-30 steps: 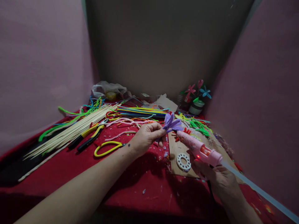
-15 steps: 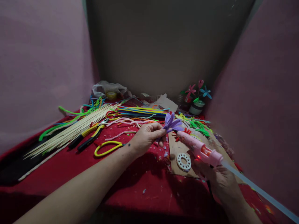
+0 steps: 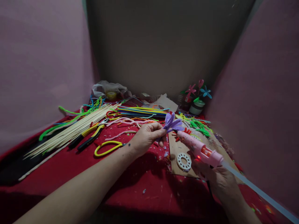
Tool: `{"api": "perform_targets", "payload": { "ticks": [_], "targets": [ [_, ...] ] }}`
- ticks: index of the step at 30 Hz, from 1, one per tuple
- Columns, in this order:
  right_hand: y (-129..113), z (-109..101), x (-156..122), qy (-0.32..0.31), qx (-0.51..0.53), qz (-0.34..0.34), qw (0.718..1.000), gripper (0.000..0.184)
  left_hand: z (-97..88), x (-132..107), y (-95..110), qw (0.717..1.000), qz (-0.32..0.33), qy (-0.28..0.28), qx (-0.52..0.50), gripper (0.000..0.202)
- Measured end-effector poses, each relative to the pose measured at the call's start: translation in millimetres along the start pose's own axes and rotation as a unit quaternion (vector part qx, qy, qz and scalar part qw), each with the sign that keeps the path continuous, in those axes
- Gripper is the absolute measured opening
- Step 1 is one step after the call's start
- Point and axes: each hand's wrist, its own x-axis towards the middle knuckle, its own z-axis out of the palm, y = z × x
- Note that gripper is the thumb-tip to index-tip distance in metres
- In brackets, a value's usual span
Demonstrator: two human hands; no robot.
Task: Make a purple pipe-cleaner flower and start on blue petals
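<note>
Between thumb and fingers, my left hand (image 3: 151,137) pinches the base of a purple pipe-cleaner flower (image 3: 173,123), its petals fanned toward the right. My right hand (image 3: 217,177) is wrapped round a pink hot glue gun (image 3: 201,149) with a red light lit. A long translucent glue stick (image 3: 259,188) sticks out of its back end. The gun's dark nozzle points up and left, at the flower's lower petals; whether it touches them I cannot tell. Beneath the gun, a white ring with holes (image 3: 183,161) lies on a wooden board (image 3: 176,144).
Left on the red cloth (image 3: 137,189) are bamboo sticks (image 3: 77,129), pliers (image 3: 92,133) and yellow-handled scissors (image 3: 108,148). Bundled pipe cleaners (image 3: 142,111) lie behind my left hand. Green pipe-cleaner pieces (image 3: 199,127) rest on the board; finished flowers (image 3: 205,92) stand in jars at the back right.
Almost nothing differs. The flower and the glue gun have shifted very slightly to the right; both hands keep the same grip.
</note>
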Motion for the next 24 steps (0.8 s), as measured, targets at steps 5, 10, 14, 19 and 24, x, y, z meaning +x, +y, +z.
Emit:
{"api": "perform_targets", "payload": {
  "ticks": [5,10,14,19,24],
  "targets": [
    [-8.1,2.8,-0.5,0.012,-0.013,-0.007,1.000,0.025,1.2,0.2,1.2,1.000,-0.001,0.001,0.000,0.020],
    [-12.1,4.6,-0.4,0.030,-0.021,-0.006,0.999,0.026,0.7,0.8,0.2,1.000,0.000,-0.003,0.001,0.020],
    [-6.3,3.4,-0.8,0.018,-0.009,-0.008,1.000,0.029,0.4,0.8,0.0,1.000,0.002,-0.002,0.000,0.021],
    [-0.2,0.0,-1.8,0.047,-0.027,0.017,0.998,0.027,0.8,0.8,0.4,1.000,0.000,-0.001,0.002,0.021],
    [-1.3,0.4,-3.4,0.042,-0.048,0.019,0.998,0.021,0.9,1.1,0.6,1.000,0.001,0.000,0.003,0.020]
  ]
}}
